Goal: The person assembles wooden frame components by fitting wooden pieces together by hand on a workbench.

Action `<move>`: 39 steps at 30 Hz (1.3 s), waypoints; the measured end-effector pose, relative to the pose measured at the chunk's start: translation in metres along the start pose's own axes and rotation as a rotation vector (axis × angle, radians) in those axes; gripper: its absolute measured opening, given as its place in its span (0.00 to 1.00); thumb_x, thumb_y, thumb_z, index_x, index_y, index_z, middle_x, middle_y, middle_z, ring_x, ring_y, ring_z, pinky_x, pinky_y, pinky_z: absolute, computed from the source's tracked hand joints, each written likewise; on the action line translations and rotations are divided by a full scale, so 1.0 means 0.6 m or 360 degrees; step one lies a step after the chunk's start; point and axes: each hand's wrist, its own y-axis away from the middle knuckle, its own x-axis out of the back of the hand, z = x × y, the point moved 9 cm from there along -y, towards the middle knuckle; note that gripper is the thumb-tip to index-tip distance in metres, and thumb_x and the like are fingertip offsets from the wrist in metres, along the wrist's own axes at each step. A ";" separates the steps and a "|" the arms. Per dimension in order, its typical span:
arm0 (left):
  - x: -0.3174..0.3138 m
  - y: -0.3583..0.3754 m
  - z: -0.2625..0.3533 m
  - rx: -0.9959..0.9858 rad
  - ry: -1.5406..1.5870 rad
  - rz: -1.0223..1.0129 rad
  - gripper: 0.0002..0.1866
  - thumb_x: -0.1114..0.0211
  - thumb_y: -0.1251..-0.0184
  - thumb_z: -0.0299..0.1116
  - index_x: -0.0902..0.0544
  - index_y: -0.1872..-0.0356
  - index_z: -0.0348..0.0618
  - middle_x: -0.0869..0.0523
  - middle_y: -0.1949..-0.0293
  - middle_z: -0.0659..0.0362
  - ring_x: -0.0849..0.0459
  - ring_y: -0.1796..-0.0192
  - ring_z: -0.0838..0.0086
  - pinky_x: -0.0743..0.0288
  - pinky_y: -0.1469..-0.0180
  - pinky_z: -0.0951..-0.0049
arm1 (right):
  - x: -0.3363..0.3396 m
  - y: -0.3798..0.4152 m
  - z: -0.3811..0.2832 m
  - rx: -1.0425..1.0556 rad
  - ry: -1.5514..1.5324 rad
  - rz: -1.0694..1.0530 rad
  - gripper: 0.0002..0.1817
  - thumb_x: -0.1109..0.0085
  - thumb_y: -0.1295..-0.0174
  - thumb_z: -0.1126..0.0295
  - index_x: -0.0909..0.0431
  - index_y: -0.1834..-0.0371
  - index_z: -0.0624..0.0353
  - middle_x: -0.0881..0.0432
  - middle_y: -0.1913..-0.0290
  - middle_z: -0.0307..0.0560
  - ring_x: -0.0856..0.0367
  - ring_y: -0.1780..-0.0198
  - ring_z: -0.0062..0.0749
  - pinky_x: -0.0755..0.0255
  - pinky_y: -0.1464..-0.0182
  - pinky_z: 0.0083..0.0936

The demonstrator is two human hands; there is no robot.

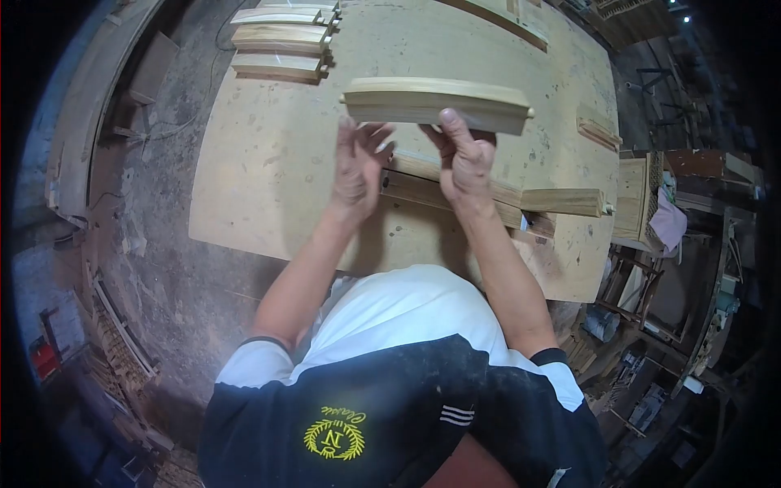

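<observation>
My right hand grips a short wooden rail near its right end, thumb on the near face. The rail is held up above the table, and a dowel pin sticks out at each end. My left hand is just below the rail's left end, fingers apart and slightly blurred; it appears not to grip the rail. Under my hands, longer wooden pieces lie on the table, partly hidden by my right hand and forearm. At their right end, another short rail with a dowel points to the right.
The pale wooden table carries several similar rails stacked at its far left. A long strip lies along the far edge, and a small wooden piece sits at the right. Beside the table hangs a pink cloth.
</observation>
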 end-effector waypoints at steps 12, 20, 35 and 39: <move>-0.056 -0.114 0.152 -0.0365 -0.0198 0.0042 0.32 0.26 0.41 0.58 0.21 0.51 0.39 0.16 0.66 0.57 0.15 0.65 0.68 0.17 0.56 0.63 | 0.139 0.194 0.118 -0.1062 0.1011 -0.0805 0.21 0.29 0.39 0.71 0.20 0.44 0.63 0.15 0.49 0.46 0.17 0.46 0.29 0.23 0.41 0.30; -0.112 -0.096 0.103 -0.0772 -0.1153 -0.0037 0.25 0.18 0.47 0.49 0.16 0.63 0.38 0.13 0.68 0.62 0.17 0.67 0.80 0.21 0.63 0.75 | 0.201 0.160 0.039 -0.0662 0.0906 -0.0400 0.19 0.30 0.38 0.71 0.20 0.45 0.64 0.16 0.50 0.43 0.19 0.48 0.24 0.24 0.43 0.23; -0.124 0.008 0.068 -0.1627 -0.1872 0.0093 0.26 0.15 0.56 0.40 0.21 0.63 0.37 0.16 0.74 0.54 0.16 0.74 0.59 0.20 0.69 0.65 | 0.287 0.239 -0.039 -0.0591 0.1136 -0.0439 0.20 0.30 0.39 0.70 0.20 0.45 0.64 0.16 0.51 0.44 0.17 0.49 0.26 0.23 0.46 0.23; -0.100 -0.013 0.058 -0.1323 -0.1735 0.0077 0.25 0.16 0.53 0.41 0.20 0.62 0.37 0.14 0.72 0.55 0.13 0.69 0.67 0.18 0.61 0.65 | 0.418 0.230 -0.146 -0.0186 0.1421 0.0065 0.12 0.32 0.36 0.69 0.17 0.52 0.62 0.14 0.59 0.44 0.17 0.62 0.21 0.21 0.58 0.21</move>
